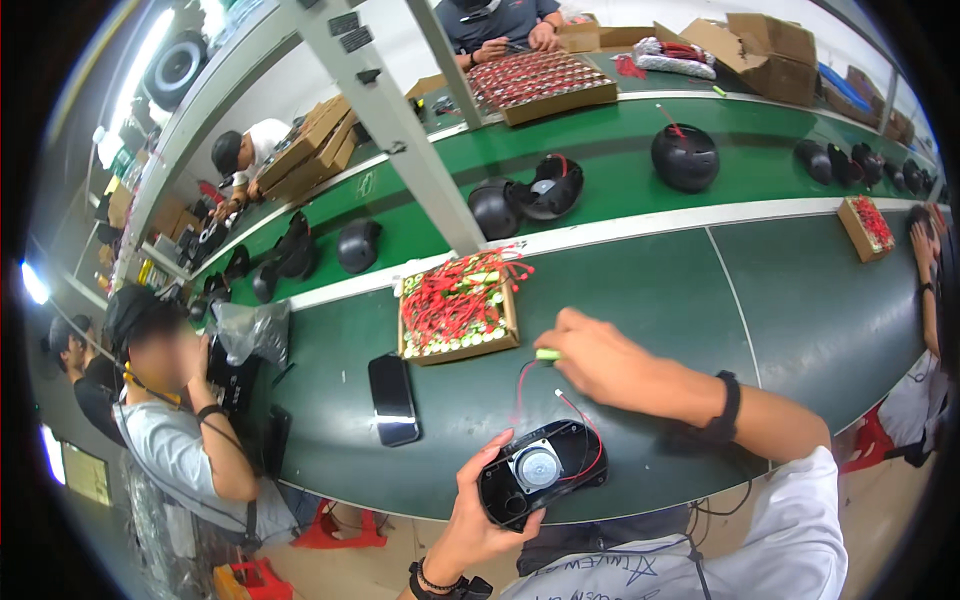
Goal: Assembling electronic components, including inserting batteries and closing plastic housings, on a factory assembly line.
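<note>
My left hand (468,532) grips a black plastic speaker housing (512,505) by its left and lower edges, with its inner side up. A round silver speaker (537,467) sits in its middle. A red wire (600,440) loops from the housing up to a small white plug (559,394). Above and to the right, my right hand (605,362) pinches a small green battery (547,354). Red and dark leads (519,385) hang from the battery toward the housing, their lower end blurred. Plug and battery leads appear apart.
A cardboard box (470,353) of green batteries with red leads stands ahead, a black phone (394,400) left of my hands. Beyond a white rail, black round shells (686,158) rest on a green belt (620,190). A metal post (420,150) rises there. Co-workers sit on both sides.
</note>
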### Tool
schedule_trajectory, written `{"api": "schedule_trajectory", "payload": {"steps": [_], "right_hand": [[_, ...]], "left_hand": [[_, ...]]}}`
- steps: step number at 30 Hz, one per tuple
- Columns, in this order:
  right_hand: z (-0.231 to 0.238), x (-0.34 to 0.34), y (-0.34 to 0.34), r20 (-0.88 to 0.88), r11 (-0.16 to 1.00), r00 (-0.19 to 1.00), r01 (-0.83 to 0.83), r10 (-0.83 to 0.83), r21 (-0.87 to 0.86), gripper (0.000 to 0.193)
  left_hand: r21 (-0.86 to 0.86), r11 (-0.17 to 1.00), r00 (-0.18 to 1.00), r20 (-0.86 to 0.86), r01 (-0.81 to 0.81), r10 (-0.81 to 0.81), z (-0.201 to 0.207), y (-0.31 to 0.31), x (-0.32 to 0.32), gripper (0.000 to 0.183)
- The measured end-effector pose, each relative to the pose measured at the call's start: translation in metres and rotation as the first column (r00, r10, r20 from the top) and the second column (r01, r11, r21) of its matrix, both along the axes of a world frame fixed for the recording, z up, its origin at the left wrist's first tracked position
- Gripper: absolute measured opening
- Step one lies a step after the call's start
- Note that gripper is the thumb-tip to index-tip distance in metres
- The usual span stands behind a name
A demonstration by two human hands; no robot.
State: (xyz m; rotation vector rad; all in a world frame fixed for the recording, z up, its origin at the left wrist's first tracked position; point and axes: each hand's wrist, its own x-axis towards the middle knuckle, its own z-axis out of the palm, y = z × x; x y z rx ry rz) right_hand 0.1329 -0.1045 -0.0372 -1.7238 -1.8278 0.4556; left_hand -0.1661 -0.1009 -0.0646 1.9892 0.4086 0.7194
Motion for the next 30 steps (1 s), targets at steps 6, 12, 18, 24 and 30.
{"api": "schedule_trajectory", "payload": {"steps": [6, 12, 18, 24, 30], "right_hand": [[0.06, 0.069, -0.072, -0.716, 0.958, 0.693, 0.255, -0.085, 0.133, 0.031], [0.019, 0.041, -0.084, -0.704, 0.912, 0.71, 0.299, -0.017, 0.28, 0.034], [-0.017, 0.037, -0.075, -0.622, 0.837, 0.783, 0.342, -0.002, 0.427, 0.027], [-0.022, 0.029, -0.069, -0.396, 0.696, 0.918, 0.285, -0.001, 0.659, 0.024], [-0.026, 0.027, -0.07, -0.373, 0.695, 0.928, 0.254, 0.023, 0.673, 0.035]], "left_hand": [[0.009, 0.986, 0.984, -0.072, 0.164, -0.163, 0.006, 0.029, 0.084, 0.108], [-0.176, 0.965, 0.979, -0.024, 0.195, -0.202, 0.001, 0.045, 0.164, 0.108], [-0.131, 0.95, 0.959, 0.03, 0.282, -0.281, -0.019, 0.055, 0.179, 0.113], [-0.173, 0.938, 0.953, 0.073, 0.301, -0.293, -0.02, 0.057, 0.177, 0.116], [-0.129, 0.95, 0.959, 0.047, 0.285, -0.281, -0.021, 0.058, 0.173, 0.117]]}}
